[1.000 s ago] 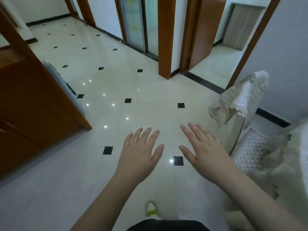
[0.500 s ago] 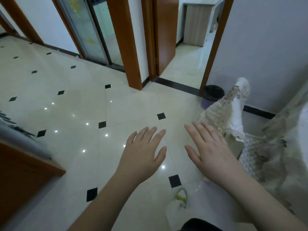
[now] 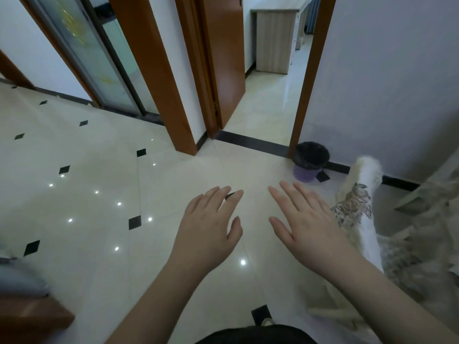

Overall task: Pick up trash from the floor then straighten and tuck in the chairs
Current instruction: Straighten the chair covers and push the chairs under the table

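Observation:
My left hand [image 3: 208, 227] and my right hand [image 3: 305, 227] are both held out flat over the cream tiled floor [image 3: 99, 219], fingers spread, holding nothing. A chair [image 3: 365, 219] with a white embroidered cover stands just right of my right hand, its back turned toward me. A small purple trash bin [image 3: 310, 161] with a black liner stands by the wall beyond it. No trash shows on the visible floor.
An open wooden door [image 3: 223, 58] leads to a room with a light wood cabinet [image 3: 275, 38]. A glass sliding door [image 3: 99, 53] is at the left. A brown cabinet corner [image 3: 29, 316] juts in at bottom left. More white-covered furniture [image 3: 427, 219] fills the right.
The view has swung to the right and forward: the doorway, the purple bin and the covered chair have come into view. Both hands stay spread and empty. The green-and-white shoe has dropped out of view.

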`<move>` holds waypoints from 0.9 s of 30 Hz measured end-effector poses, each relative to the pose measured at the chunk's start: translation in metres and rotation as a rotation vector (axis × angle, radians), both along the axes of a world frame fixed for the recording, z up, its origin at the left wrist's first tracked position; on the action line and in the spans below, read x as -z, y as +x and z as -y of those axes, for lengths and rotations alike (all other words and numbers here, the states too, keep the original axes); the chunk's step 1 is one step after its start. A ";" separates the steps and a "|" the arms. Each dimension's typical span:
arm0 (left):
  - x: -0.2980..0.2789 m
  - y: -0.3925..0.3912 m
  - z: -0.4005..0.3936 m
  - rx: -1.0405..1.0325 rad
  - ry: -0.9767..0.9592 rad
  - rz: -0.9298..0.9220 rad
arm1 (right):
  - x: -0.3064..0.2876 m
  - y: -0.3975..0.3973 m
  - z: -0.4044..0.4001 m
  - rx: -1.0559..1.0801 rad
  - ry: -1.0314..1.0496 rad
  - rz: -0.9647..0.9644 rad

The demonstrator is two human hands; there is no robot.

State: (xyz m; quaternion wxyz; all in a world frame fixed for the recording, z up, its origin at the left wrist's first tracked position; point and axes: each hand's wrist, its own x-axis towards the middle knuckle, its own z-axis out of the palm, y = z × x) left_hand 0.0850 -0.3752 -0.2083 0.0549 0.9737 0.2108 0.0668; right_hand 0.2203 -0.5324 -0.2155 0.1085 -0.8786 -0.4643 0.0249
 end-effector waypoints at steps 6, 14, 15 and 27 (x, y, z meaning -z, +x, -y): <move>0.015 0.069 -0.062 0.025 -0.002 -0.046 | 0.009 0.060 -0.059 0.046 -0.039 -0.019; 0.028 0.161 -0.178 0.084 -0.051 -0.060 | 0.015 0.143 -0.161 0.112 -0.064 0.004; 0.027 0.173 -0.191 0.100 -0.055 -0.062 | 0.014 0.153 -0.172 0.128 -0.069 -0.005; 0.010 0.368 -0.267 0.386 -0.020 -0.025 | 0.006 0.283 -0.214 0.453 -0.057 0.011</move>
